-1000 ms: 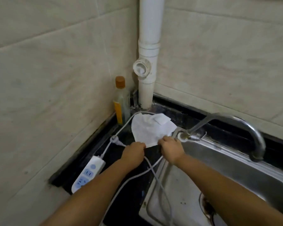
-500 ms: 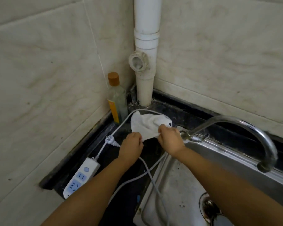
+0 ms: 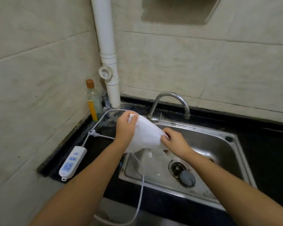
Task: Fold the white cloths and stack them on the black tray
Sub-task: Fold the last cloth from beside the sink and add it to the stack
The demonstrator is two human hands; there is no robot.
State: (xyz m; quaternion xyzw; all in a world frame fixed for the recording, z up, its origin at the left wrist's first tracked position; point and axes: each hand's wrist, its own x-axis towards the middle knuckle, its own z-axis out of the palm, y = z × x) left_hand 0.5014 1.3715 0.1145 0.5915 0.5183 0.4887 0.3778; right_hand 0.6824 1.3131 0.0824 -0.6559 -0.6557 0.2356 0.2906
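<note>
White cloth [image 3: 145, 136], thin and soft, hangs over the steel sink's [image 3: 232, 144] left rear corner, stretched on a slant between my hands; left hand [image 3: 126, 126] pinches the higher far corner, right hand [image 3: 173, 141] the nearer low one; I see no black tray

Your left hand [image 3: 125, 128] is raised, back toward you, fingers curled and pinching the white cloth [image 3: 145, 136] at its upper corner. Your right hand [image 3: 174, 141] sits lower, thumb and fingertips pinching the opposite edge. Both forearms extend forward, bare, wrists roughly straight.
</note>
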